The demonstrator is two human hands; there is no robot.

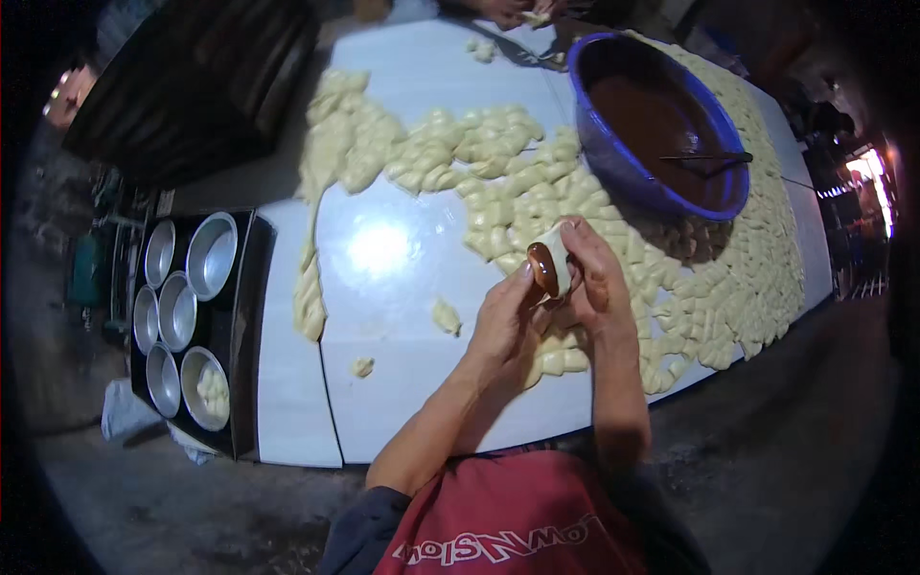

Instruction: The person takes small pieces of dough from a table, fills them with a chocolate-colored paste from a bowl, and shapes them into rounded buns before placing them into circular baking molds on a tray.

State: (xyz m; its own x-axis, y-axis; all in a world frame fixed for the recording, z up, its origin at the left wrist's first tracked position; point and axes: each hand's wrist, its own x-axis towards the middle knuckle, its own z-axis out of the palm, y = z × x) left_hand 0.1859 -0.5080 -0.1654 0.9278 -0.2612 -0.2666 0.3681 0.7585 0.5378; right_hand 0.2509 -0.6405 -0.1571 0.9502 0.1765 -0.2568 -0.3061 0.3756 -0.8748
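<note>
Over the table, my two hands hold a flattened piece of dough (pixel 559 241) with a glossy brown filling (pixel 543 269) on its left side. My left hand (pixel 508 311) is closed at the filling's lower left, its thumb and fingertips against the piece. Curled around the dough from the right is my right hand (pixel 596 273). Some of the fingers are hidden behind the palms and the dough. Beneath and beyond both hands, many pale shaped dough pieces (pixel 537 192) lie packed together on the white table (pixel 393 316).
A blue basin (pixel 586 134) of brown filling stands back right, with a dark utensil (pixel 709 158) across it. Left, a black tray (pixel 247 326) holds several round metal tins (pixel 211 257), one containing dough. Loose dough bits (pixel 446 316) lie nearby. Another person's hands (pixel 517 11) show at the far edge.
</note>
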